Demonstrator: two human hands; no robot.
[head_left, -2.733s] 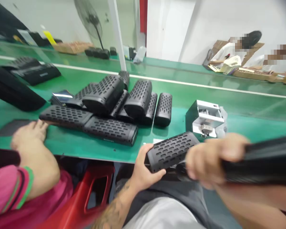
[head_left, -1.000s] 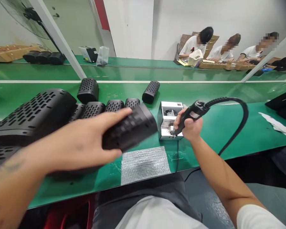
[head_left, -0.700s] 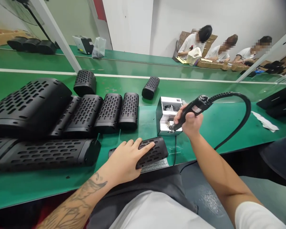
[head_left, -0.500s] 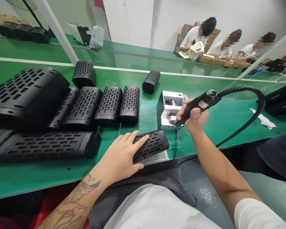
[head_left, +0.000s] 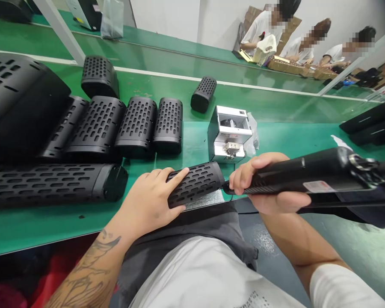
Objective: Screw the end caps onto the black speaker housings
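Observation:
My left hand (head_left: 150, 199) grips a black perforated speaker shell (head_left: 197, 183) that lies on a bubble-wrap pad (head_left: 205, 201) at the near edge of the green bench (head_left: 276, 137). My right hand (head_left: 266, 184) is wrapped round a black electric screwdriver (head_left: 308, 175), held level, with its tip against the shell's right end. A small white screw feeder box (head_left: 230, 131) stands just behind the shell.
A row of black perforated shells (head_left: 137, 124) lies left of centre, a long one (head_left: 54, 184) in front of it, and a single one (head_left: 203, 93) farther back. Other people sit working at the far right of the bench. Black flat parts (head_left: 368, 124) lie at the right.
My left hand set the shell down on the pad and holds it there. My right hand moved the screwdriver from the feeder box down to the shell's right end.

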